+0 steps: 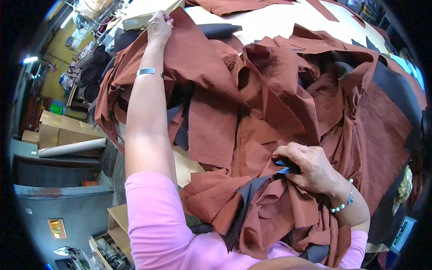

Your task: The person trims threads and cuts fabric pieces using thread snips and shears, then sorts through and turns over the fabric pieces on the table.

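Observation:
My left hand [160, 27] is stretched far forward, its fingers closed at the edge of a rust-brown fabric panel [199, 50]. The panel slopes down from there over a heap of similar cloth. Close to my body, my right hand [307, 168] is curled around a small blue object [283, 167], mostly hidden by the fingers. Bunched rust-brown cut pieces [270, 219] hang beneath that hand, with a dark grey strip [246, 206] among them. A stitched seam or zip line [238, 145] runs down the cloth between my hands.
Beyond the heap, a white table surface [266, 23] bears more rust-brown pieces [233, 5]. A shallow cardboard box [135, 23] sits by my left hand. On the left are cardboard cartons [67, 130], a white roll [72, 147] and a grey-blue cabinet [67, 206]. Dark fabric [395, 91] lies right.

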